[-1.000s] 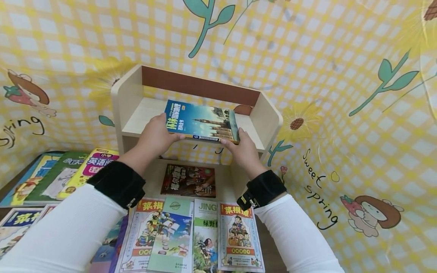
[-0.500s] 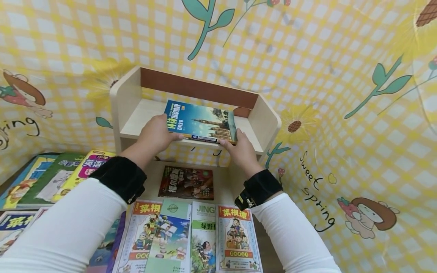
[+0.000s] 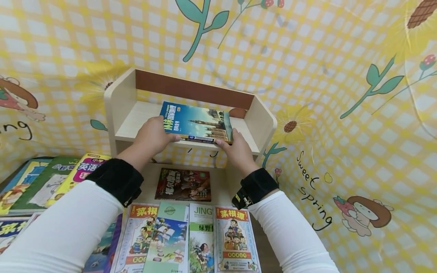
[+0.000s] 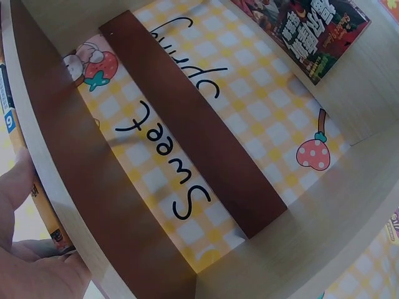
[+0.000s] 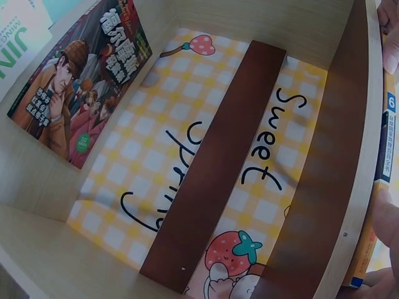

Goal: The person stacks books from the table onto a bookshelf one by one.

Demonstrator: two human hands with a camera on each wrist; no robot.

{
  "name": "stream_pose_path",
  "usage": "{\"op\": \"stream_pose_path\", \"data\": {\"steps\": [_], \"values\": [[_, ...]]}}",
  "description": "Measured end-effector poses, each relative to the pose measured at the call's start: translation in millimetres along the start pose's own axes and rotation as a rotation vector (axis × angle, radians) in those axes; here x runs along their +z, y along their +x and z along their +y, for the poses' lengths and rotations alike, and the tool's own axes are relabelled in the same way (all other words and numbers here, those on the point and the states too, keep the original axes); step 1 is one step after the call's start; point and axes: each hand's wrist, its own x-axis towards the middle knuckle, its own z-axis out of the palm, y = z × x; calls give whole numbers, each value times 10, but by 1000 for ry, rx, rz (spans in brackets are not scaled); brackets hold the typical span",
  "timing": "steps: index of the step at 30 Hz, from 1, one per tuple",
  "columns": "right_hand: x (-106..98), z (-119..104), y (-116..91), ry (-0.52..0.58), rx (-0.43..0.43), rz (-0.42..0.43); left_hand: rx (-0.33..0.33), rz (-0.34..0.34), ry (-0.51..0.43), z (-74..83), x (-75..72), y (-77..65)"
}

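Note:
A blue-covered book [image 3: 196, 122] with a clock tower on its front lies face up at the upper shelf [image 3: 131, 118] of a small wooden bookshelf. My left hand [image 3: 150, 134] grips its left end, thumb along the spine. At the right end my right hand [image 3: 239, 148] holds it the same way, fingers at the side edge. In the left wrist view the orange spine [image 4: 45, 208] shows close along the shelf's front edge. The right wrist view shows the same spine [image 5: 381, 162], marked with a 6, between both hands.
A dark red-brown book [image 3: 183, 184] lies on the lower board of the shelf. In front, several books such as a green-and-white one [image 3: 201, 239] lie in a row. More books [image 3: 51, 182] lie at the left. A checked cloth [image 3: 307, 57] hangs behind and at the right.
The head view has shifted a little, so the scene sits slightly further left. Both hands keep their grip on the book, which stays at nearly the same place on the shelf.

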Motion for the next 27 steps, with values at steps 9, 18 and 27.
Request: {"op": "stream_pose_path", "data": {"steps": [9, 18, 27], "values": [[13, 40, 10, 3, -1, -7, -8, 14, 12, -8, 37, 1], [3, 55, 1, -36, 12, 21, -3, 12, 91, 26, 84, 15], [46, 75, 31, -42, 4, 45, 20, 25, 107, 12, 98, 24]]}}
